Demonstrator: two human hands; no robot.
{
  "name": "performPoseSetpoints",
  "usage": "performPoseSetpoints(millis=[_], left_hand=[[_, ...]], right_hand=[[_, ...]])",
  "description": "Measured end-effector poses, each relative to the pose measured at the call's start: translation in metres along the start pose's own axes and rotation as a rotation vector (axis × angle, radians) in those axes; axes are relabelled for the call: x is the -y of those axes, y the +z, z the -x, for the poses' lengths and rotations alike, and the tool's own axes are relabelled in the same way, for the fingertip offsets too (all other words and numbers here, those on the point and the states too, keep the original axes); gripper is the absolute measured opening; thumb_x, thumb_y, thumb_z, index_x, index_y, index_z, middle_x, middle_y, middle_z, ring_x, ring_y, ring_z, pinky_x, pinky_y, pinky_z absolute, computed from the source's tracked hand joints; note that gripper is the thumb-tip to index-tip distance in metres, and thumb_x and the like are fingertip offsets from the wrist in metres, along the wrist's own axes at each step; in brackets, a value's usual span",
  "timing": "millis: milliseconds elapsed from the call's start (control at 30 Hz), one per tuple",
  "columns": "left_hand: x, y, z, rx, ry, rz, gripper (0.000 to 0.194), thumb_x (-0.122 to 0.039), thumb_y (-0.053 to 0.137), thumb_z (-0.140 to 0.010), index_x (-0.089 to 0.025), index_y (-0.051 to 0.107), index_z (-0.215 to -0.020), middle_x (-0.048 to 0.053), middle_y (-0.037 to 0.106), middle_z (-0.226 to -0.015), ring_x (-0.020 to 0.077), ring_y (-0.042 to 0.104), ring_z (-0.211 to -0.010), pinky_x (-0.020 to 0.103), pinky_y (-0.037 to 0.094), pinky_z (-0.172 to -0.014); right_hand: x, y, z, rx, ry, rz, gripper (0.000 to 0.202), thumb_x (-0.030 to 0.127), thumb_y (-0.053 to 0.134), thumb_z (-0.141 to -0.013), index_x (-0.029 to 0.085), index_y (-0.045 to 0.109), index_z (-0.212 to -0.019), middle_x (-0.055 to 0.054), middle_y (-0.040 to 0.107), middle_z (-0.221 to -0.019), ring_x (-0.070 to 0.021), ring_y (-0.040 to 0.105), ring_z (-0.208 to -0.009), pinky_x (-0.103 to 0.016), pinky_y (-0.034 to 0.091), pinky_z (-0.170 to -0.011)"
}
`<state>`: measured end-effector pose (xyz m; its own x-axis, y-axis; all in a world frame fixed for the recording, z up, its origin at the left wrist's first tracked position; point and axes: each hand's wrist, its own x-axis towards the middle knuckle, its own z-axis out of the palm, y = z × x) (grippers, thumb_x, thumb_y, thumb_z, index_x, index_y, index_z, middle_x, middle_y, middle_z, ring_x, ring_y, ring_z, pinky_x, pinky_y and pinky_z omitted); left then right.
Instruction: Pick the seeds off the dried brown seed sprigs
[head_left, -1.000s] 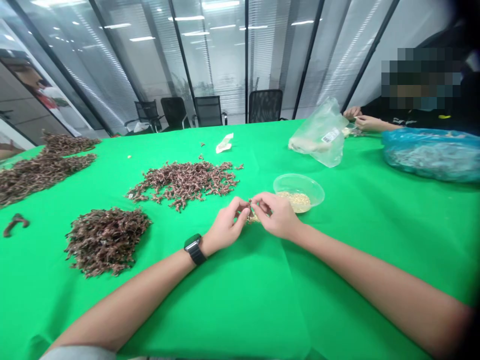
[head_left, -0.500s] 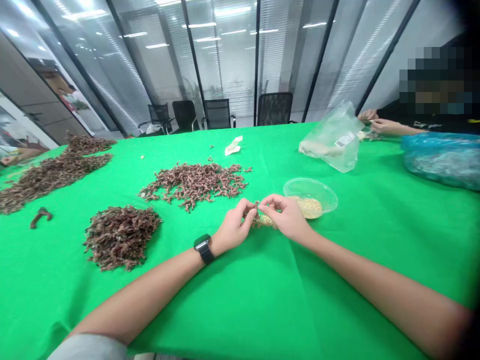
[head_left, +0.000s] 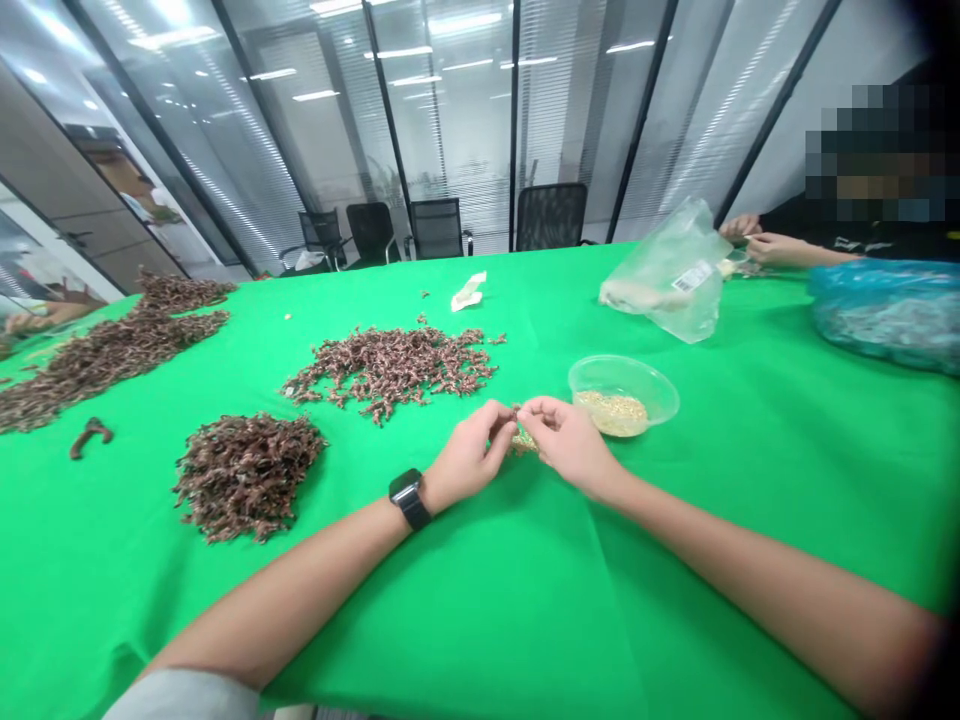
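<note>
My left hand [head_left: 480,447], with a black watch on the wrist, pinches a small brown piece [head_left: 516,411] at its fingertips. Against it, my right hand [head_left: 566,440] has its thumb and fingers closed at the same small piece. Beneath the fingertips lies a little heap of golden bits [head_left: 523,442], partly covered by my hands. A clear plastic bowl [head_left: 656,395] with golden bits inside stands just right of my right hand. Loose reddish-brown pieces [head_left: 397,362] are spread beyond my left hand, and a denser dark brown pile [head_left: 247,475] sits to the left.
The green cloth [head_left: 465,610] covers the table. Long brown heaps [head_left: 97,350] and a curved dark piece [head_left: 91,436] lie at left. Farther off are a paper scrap [head_left: 469,292], a clear bag [head_left: 671,280] and a blue bag [head_left: 889,310]. A person's hands [head_left: 765,245] show at the right.
My right hand has shifted slightly left and its fingers are closer to my left hand. Less of the golden heap shows. The view has moved slightly.
</note>
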<state>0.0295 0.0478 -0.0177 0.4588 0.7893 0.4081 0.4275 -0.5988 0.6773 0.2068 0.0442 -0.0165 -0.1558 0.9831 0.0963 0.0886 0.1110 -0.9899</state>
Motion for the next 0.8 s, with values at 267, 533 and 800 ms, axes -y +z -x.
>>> performPoseSetpoints(millis=[267,533,800], left_hand=[[0.013,-0.011,-0.006,0.096,0.265,-0.308,0.026,-0.029,0.04,-0.103,-0.017,0.056,-0.118,0.012,0.065,-0.107,0.0239,0.059,-0.101,0.04,0.047,-0.093],[0.0,0.011,-0.002,-0.084,-0.187,0.462,0.029,-0.045,0.044,-0.102,-0.018,0.052,-0.098,0.002,0.061,-0.083,0.0124,0.052,-0.069,0.025,0.042,-0.064],[0.001,0.013,-0.001,-0.062,-0.21,0.565,0.032,-0.049,0.051,-0.098,-0.018,0.053,-0.095,-0.002,0.052,-0.076,0.0105,0.046,-0.067,0.023,0.038,-0.063]], right_hand=[[0.016,-0.013,-0.011,0.312,0.558,-0.584,0.026,0.029,0.075,-0.075,0.018,0.051,-0.074,0.01,0.026,-0.057,-0.0053,0.019,-0.049,-0.017,0.013,-0.04],[0.0,-0.017,-0.009,-0.026,-0.283,0.356,0.018,0.036,0.063,-0.09,0.019,0.067,-0.085,0.005,0.046,-0.056,-0.0105,0.04,-0.051,-0.026,0.032,-0.052],[-0.007,-0.027,-0.008,-0.046,-0.869,0.903,0.015,0.02,0.051,-0.097,0.017,0.066,-0.1,-0.007,0.072,-0.087,-0.0177,0.064,-0.074,-0.03,0.046,-0.071]])
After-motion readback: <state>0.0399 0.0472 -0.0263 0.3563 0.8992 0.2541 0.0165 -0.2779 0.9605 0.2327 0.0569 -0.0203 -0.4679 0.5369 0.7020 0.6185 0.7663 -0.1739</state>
